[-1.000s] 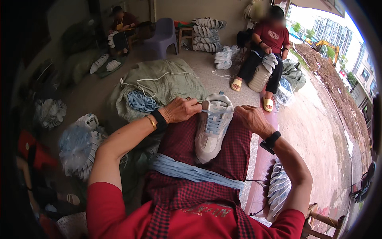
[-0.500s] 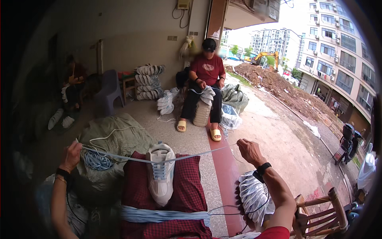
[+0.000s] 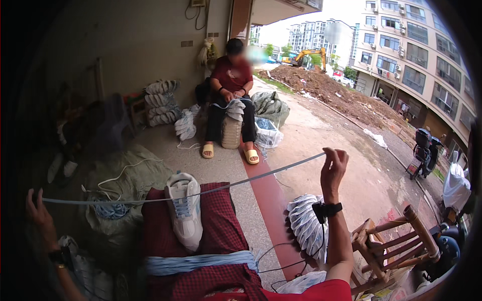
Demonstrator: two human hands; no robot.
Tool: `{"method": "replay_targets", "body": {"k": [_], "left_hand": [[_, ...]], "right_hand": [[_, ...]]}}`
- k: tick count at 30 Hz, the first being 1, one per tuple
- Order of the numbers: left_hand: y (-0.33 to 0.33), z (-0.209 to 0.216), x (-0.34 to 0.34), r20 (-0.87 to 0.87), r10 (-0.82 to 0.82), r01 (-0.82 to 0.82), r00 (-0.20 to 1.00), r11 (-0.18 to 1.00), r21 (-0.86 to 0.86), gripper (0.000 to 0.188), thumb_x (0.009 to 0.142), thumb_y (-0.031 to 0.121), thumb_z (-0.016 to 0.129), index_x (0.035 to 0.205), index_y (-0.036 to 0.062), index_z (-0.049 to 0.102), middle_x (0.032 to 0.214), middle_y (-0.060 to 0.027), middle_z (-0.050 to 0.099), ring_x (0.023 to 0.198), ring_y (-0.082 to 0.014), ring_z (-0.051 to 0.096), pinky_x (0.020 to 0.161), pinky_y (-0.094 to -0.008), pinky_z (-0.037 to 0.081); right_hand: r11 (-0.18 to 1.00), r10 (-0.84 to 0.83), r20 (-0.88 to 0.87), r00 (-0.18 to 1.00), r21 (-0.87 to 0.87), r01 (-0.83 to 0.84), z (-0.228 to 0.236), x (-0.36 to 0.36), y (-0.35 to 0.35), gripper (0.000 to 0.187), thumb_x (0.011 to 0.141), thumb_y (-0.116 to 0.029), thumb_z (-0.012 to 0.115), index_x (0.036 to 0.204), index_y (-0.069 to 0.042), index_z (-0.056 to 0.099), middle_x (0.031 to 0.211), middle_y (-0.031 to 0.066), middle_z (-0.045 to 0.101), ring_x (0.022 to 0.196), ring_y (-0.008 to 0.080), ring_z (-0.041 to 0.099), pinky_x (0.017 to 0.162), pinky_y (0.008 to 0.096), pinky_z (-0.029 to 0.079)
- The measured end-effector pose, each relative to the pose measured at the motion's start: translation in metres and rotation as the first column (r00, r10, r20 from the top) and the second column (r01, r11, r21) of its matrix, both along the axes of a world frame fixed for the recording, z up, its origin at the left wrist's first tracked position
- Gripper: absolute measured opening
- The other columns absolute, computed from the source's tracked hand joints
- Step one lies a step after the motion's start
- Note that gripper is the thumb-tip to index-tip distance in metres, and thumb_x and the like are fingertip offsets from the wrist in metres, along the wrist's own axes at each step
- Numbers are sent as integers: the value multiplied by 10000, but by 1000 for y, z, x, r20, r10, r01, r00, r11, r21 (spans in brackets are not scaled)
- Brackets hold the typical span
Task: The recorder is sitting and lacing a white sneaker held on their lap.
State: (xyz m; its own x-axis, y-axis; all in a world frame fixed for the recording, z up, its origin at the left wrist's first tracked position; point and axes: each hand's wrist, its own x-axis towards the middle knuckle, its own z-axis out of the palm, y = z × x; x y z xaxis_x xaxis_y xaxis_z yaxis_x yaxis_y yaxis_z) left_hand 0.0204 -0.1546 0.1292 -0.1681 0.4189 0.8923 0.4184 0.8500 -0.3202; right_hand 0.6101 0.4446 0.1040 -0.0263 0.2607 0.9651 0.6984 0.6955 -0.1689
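A pale blue-grey shoelace stretches in a shallow sag between my two hands. At the far left, my left hand pinches one end. Raised on the right, my right hand grips the other end between thumb and fingers. The lace passes over a white and grey sneaker, whose toe points towards me and whose lower eyelets carry light blue lacing. This shoe lies on a red-and-black checked cloth over my lap. Nearer to me, a flat bundle of light blue laces runs across the cloth.
Stacked white shoe uppers stand right of my lap, beside a wooden chair. A green sack with a coil of blue laces sits left. Ahead, a seated person handles a lace and uppers on a plastic jug.
My hands have moved further apart, the left outward and down, the right outward and up, drawing the lace wider. The view has shifted to the right.
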Motion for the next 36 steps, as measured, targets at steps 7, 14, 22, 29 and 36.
{"method": "replay_targets", "body": {"k": [7, 14, 22, 29, 36], "left_hand": [[169, -16, 99, 55, -764, 582, 643, 534, 614, 315, 969, -30, 441, 1193, 15, 659, 1065, -92, 619, 934, -204, 617, 805, -291, 478], [273, -63, 153, 335, -940, 605, 66, 305, 736, 268, 885, -99, 539, 1093, -10, 684, 962, -94, 635, 839, -174, 679, 750, -269, 535], [311, -112, 159, 487, -832, 521, -265, 301, 799, 149, 891, -75, 614, 1017, -34, 684, 915, -105, 706, 876, -174, 722, 770, -274, 560], [314, -127, 150, 326, -808, 195, -491, 263, 945, 163, 933, 104, 693, 1033, -24, 684, 951, -83, 721, 864, -137, 705, 793, -263, 556], [308, -121, 139, 89, -726, -138, -682, 248, 959, 206, 944, 147, 684, 1103, 18, 664, 1021, -62, 700, 958, -158, 691, 867, -291, 550]], "right_hand": [[313, 680, -565, 467, -352, -882, -56, -95, -54, 230, 980, -156, 636, 1109, 30, 681, 963, 98, 721, 823, 139, 670, 678, 235, 494], [-232, 687, -699, 199, -470, -851, -61, -226, -94, 103, 893, -61, 728, 962, 8, 693, 939, 74, 738, 791, 97, 675, 687, 216, 518], [-115, 806, -473, 355, -714, -690, -87, -253, -96, 104, 867, -31, 737, 862, -5, 636, 815, 26, 690, 753, 77, 631, 682, 237, 510], [-26, 806, -365, 465, -807, -590, -71, -250, -104, 104, 823, 24, 699, 879, 18, 613, 778, 16, 652, 725, 67, 604, 653, 237, 502], [-132, 832, -357, 425, -871, -474, -59, -255, -84, 105, 812, -32, 726, 852, 44, 665, 714, 25, 654, 590, 65, 575, 513, 232, 460]]}}
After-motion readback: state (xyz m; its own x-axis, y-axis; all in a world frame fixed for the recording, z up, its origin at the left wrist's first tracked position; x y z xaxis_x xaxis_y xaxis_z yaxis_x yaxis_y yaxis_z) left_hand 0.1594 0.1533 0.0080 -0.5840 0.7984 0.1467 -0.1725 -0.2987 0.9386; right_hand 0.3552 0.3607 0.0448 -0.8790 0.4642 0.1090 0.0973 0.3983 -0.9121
